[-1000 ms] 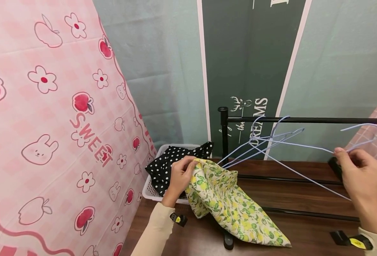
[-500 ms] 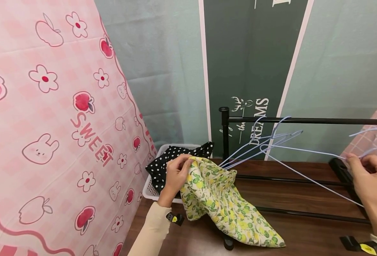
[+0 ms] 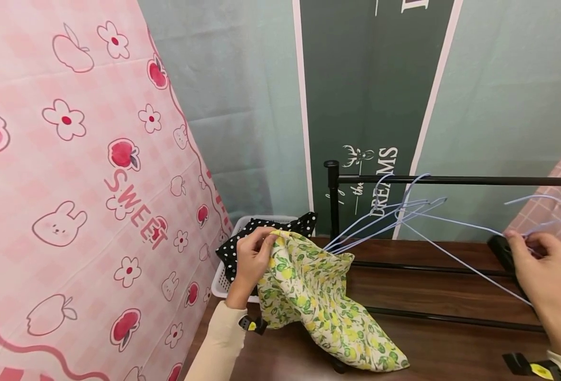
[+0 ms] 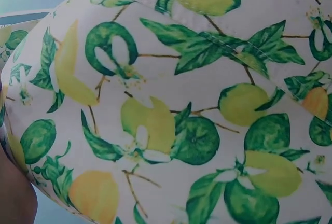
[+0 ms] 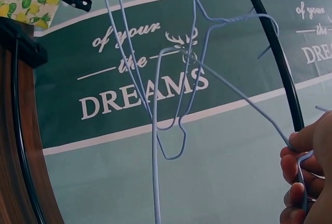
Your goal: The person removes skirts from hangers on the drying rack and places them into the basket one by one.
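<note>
In the head view my left hand [image 3: 252, 259] pinches the upper edge of a white cloth with a yellow-and-green lemon print [image 3: 328, 312]. The cloth droops toward the lower right; its garment kind is unclear. It fills most of the left wrist view, where a stitched seam shows. My right hand [image 3: 549, 280] holds a light-blue wire hanger [image 5: 249, 101] close to its hook, fingers curled round the neck. This hanger's hook sits below the rail in the head view, and one shoulder end points toward the cloth. Two similar hangers [image 3: 406, 193] hang from the black rail [image 3: 471, 180].
Behind my left hand, a white basket [image 3: 220, 286] holds a black cloth with white dots [image 3: 242, 241]. The rack's lower bars [image 3: 452, 317] run across the brown wooden surface [image 3: 280, 360]. A pink printed curtain [image 3: 94, 211] stands at left, a green one [image 3: 228, 106] behind.
My left hand has drawn the lemon-print cloth a little leftward. The right hand moved right with the hanger, then slightly back left; the hanger's far end now sits somewhat lower.
</note>
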`<state>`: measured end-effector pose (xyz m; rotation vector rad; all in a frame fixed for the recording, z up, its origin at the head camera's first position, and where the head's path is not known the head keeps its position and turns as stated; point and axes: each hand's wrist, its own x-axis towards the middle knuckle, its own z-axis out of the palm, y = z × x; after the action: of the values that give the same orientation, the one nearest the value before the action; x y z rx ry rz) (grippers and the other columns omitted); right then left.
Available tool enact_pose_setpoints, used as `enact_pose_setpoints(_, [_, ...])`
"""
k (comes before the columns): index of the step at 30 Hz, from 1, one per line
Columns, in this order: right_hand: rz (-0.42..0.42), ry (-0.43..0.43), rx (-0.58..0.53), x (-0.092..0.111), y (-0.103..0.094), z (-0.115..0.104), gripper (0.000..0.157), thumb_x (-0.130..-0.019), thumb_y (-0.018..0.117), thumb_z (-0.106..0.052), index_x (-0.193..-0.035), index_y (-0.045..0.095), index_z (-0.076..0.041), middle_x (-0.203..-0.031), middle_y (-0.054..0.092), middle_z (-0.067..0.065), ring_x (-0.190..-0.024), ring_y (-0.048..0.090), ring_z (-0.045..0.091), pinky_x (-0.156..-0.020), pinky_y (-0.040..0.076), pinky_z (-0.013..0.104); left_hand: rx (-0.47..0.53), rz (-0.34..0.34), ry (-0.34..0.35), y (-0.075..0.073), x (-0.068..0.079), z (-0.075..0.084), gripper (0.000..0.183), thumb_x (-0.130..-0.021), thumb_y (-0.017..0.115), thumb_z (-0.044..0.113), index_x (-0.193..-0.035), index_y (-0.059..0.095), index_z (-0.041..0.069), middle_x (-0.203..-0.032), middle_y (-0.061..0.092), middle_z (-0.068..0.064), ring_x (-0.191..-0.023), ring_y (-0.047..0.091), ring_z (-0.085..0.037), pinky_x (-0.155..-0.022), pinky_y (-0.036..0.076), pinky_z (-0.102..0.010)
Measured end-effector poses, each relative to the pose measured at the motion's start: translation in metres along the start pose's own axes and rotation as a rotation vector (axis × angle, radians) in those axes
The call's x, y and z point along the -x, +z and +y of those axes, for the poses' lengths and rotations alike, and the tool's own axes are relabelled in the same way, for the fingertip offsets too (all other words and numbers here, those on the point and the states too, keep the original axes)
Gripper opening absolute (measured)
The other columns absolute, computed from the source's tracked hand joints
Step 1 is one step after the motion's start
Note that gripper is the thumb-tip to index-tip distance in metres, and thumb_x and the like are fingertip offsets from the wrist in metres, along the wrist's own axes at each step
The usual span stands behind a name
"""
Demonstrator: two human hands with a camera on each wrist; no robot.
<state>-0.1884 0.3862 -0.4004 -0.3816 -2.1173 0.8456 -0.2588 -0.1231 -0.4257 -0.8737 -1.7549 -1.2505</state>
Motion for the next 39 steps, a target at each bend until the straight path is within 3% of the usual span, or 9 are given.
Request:
enact_pose_setpoints(3, [0.029,-0.089,0.028,0.001,0.004,0.001,0.041,-0.099,0.073,-0.033,-0.086,0.068,0.006,-0.064,0.029,-0.057,-0.060,0.025,-0.029,-0.060,0.021,0.011,-0.002,0.011,0.010,-0.004,-0.001,0.002,0.020,-0.091,0.071,-0.016,-0.100,0.076,0.001,-0.052,0.048,-0.004,-0.039,0.031,-0.008,-0.041,0.028,-0.020])
enact_pose_setpoints(9, [0.045,-0.164,-0.016,0.004,0.011,0.001,0.039,-0.097,0.076,-0.026,-0.088,0.069,0.011,-0.071,0.031,-0.061,-0.065,0.026,-0.033,-0.063,0.021,0.007,-0.026,0.034,0.028,-0.011,-0.006,0.004,0.019,-0.088,0.073,-0.016,-0.099,0.075,0.000,-0.054,0.050,-0.004,-0.040,0.033,-0.009,-0.041,0.030,-0.022])
enact_pose_setpoints(19, [0.003,-0.129,-0.001,0.006,0.012,-0.003,0.035,-0.097,0.074,-0.023,-0.086,0.069,0.010,-0.066,0.030,-0.059,-0.061,0.025,-0.031,-0.057,0.020,0.010,-0.035,0.072,0.019,-0.023,-0.020,0.008,0.006,-0.099,0.070,-0.003,-0.099,0.076,-0.003,-0.053,0.046,-0.004,-0.041,0.030,-0.008,-0.042,0.027,-0.022])
enact_pose_setpoints(23, [-0.030,-0.130,0.026,0.006,0.013,-0.004,0.032,-0.098,0.072,-0.021,-0.087,0.070,0.009,-0.066,0.028,-0.059,-0.061,0.024,-0.032,-0.057,0.020,0.011,-0.051,0.092,-0.017,-0.028,-0.026,0.008,0.010,-0.097,0.069,-0.009,-0.100,0.076,-0.002,-0.053,0.047,-0.005,-0.040,0.030,-0.006,-0.041,0.028,-0.022])
enact_pose_setpoints(32, [-0.085,-0.108,0.050,0.004,0.015,-0.001,0.026,-0.098,0.070,-0.017,-0.089,0.070,0.007,-0.065,0.027,-0.057,-0.064,0.023,-0.030,-0.058,0.028,0.027,-0.102,0.140,-0.080,-0.035,-0.041,0.011,0.014,-0.097,0.066,-0.013,-0.100,0.075,-0.003,-0.053,0.050,-0.007,-0.041,0.034,-0.005,-0.042,0.029,-0.022])
enact_pose_setpoints(39, [-0.084,-0.155,0.045,0.004,0.019,0.000,0.023,-0.096,0.070,-0.015,-0.088,0.070,0.007,-0.066,0.028,-0.056,-0.062,0.025,-0.029,-0.056,0.028,0.025,-0.159,0.186,-0.128,-0.037,-0.054,0.011,0.009,-0.098,0.065,-0.013,-0.098,0.073,-0.009,-0.056,0.054,-0.015,-0.045,0.036,-0.003,-0.045,0.030,-0.020])
